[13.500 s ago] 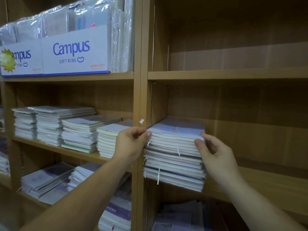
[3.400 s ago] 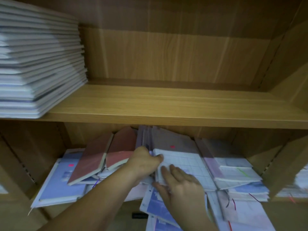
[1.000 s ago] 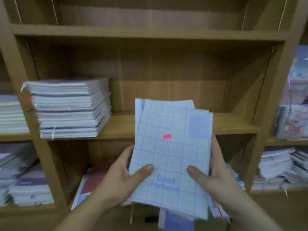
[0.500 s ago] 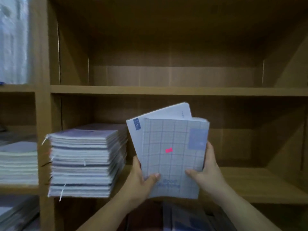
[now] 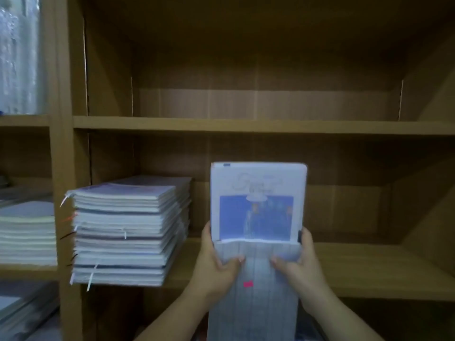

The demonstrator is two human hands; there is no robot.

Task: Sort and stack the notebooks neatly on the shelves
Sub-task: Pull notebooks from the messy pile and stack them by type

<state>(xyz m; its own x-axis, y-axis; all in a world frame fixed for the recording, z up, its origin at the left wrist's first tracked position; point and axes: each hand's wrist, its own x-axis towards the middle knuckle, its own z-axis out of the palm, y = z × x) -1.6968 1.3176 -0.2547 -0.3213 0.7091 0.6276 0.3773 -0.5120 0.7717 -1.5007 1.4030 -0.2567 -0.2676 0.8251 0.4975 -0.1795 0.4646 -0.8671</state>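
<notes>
We hold two notebooks before the middle shelf [image 5: 369, 267], right of the finished stack [image 5: 123, 232]. In the last half second the grid notebook [image 5: 256, 303] has slid down, baring the picture-cover notebook [image 5: 257, 203] behind it. The left grip [image 5: 216, 264] and right grip [image 5: 300, 264] clasp the pair's side edges. The covers differ, so we judge they belong in separate stacks.

A head-worn camera looks straight into a brown wooden shelving unit [image 5: 246, 125] at close range, aimed between two of its boards. The left hand [image 5: 216, 264] and right hand [image 5: 301, 264], gripping pale blue paper notebooks [image 5: 258, 205], enter from the near bottom edge, centre.
</notes>
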